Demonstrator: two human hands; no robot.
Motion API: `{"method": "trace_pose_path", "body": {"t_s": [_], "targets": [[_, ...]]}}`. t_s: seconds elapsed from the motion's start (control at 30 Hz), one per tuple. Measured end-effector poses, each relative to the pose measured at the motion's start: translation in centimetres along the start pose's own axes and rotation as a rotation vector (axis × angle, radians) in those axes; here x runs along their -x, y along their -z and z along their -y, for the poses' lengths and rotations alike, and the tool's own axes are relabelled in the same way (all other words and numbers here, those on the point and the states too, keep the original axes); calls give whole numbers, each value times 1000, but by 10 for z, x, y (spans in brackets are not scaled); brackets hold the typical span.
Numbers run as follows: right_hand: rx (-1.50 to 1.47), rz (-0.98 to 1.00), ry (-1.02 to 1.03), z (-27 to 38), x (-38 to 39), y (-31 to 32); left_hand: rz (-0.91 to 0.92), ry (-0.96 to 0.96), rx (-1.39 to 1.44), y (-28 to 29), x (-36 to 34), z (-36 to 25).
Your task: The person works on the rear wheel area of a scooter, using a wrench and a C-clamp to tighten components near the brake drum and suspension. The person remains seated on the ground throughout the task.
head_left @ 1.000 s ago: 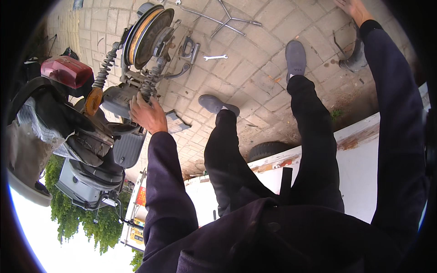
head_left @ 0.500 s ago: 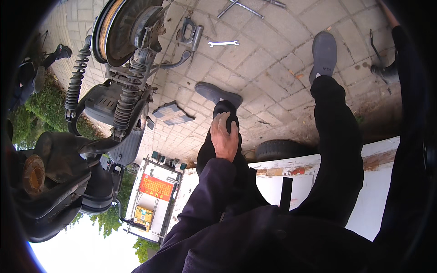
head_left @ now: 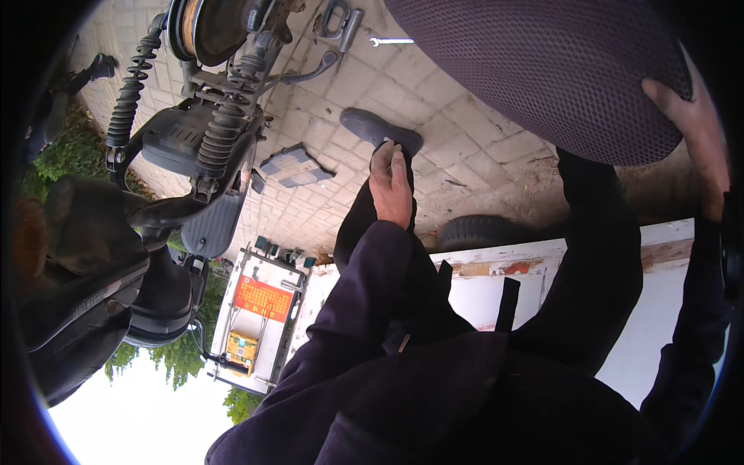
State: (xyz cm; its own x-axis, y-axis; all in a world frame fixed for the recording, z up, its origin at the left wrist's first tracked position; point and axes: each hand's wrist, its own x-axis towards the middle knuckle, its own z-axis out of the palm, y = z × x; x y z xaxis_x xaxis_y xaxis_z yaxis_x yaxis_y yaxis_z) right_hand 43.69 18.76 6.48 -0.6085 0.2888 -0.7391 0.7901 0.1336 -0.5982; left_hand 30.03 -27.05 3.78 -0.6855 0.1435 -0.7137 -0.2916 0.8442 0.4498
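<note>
The mesh-covered seat (head_left: 550,77) had swung in above the paving (head_left: 395,85); my right hand (head_left: 701,139) gripped its right edge, my left hand (head_left: 391,190) lay loose, empty, against my leg (head_left: 353,225). That one-sided grip risked slipping.

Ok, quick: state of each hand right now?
Left hand: loosely open over the left trouser leg, nothing visible in it.
Right hand: holding the dark mesh-covered object by its edge, thumb on the mesh, other fingers mostly hidden.
</note>
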Motion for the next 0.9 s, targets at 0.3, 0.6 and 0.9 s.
{"method": "trace_pose_path", "body": {"t_s": [0.3, 0.6, 0.9], "targets": [[163, 793, 309, 0, -57, -205, 33, 213, 254, -3, -38, 39], [127, 1029, 32, -99, -75, -351, 474, 61, -254, -14, -38, 39], [205, 1304, -111, -119, -102, -353, 515, -392, -221, -8, -58, -64]]}}
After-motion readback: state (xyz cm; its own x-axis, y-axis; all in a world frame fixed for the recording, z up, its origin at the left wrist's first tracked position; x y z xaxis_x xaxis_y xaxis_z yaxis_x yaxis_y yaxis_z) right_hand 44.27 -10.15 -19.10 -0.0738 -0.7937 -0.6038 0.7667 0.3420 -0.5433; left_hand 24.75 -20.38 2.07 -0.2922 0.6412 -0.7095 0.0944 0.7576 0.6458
